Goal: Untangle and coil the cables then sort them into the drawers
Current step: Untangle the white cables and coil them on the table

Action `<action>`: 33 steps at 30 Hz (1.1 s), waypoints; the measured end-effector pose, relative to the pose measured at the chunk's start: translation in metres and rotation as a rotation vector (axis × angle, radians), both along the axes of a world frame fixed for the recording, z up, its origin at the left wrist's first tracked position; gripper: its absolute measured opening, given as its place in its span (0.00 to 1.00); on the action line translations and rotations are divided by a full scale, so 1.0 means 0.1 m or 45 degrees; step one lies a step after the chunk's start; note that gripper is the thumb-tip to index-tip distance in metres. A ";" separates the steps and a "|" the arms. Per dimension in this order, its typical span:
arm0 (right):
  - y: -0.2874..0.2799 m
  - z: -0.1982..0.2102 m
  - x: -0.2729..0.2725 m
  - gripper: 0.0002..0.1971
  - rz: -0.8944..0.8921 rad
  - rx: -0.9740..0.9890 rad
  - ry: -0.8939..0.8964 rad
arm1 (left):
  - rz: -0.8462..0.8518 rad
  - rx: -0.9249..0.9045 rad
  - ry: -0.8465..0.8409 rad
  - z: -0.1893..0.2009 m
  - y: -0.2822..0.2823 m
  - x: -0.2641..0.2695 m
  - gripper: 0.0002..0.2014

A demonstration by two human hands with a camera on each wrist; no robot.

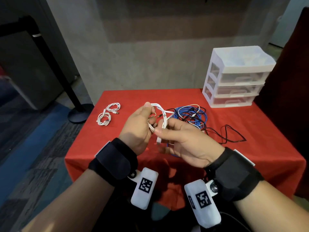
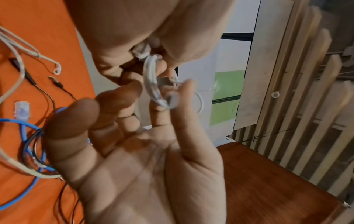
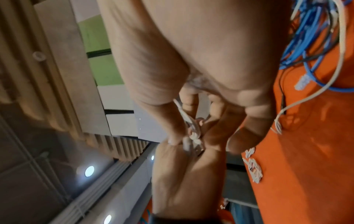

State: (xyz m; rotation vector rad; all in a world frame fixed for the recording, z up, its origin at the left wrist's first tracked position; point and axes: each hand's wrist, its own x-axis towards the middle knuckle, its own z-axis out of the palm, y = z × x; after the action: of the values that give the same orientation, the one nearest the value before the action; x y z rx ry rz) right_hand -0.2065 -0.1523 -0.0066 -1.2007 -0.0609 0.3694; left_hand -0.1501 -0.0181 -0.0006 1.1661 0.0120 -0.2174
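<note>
Both hands hold a white USB cable above the red table. My left hand grips its small loops, thumb on top. My right hand pinches the strand between thumb and forefinger, other fingers spread, and the cable's plug hangs below. The wrist views show the bundled white cable between the two hands. Behind my right hand lies a tangle of blue cable, black cable and a pale thin cable. A white three-drawer unit stands at the back right, drawers shut.
Two coiled white cables lie at the table's left side. A black post with a round base stands on the floor to the left. A dark red panel borders the table's right side. A wall is right behind it.
</note>
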 end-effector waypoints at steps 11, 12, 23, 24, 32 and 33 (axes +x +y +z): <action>-0.20 -0.28 0.00 0.09 -0.208 -0.493 -0.257 | 0.102 -0.425 -0.008 0.18 0.16 0.14 0.12; -0.20 -0.28 0.02 0.08 -0.279 -0.529 -0.276 | 0.076 -0.470 0.015 0.18 0.14 0.12 0.11; 0.05 -0.15 0.03 0.08 -0.625 -0.264 -0.395 | 0.049 -0.188 0.047 0.15 -0.07 -0.03 0.15; 0.06 -0.13 0.01 0.10 -0.630 -0.251 -0.416 | 0.057 -0.135 0.029 0.14 -0.09 -0.04 0.16; 0.01 -0.03 0.04 0.07 -0.611 0.086 -0.301 | 0.064 -0.047 -0.131 0.09 -0.24 -0.20 0.17; -0.01 -0.02 0.05 0.07 -0.604 0.102 -0.278 | 0.074 -0.054 -0.137 0.09 -0.25 -0.20 0.17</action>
State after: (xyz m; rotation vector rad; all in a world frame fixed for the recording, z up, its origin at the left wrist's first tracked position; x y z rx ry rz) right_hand -0.2016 -0.1529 -0.0090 -1.1319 0.0214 -0.1789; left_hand -0.1705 -0.0432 0.0079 1.1324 -0.0534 -0.1028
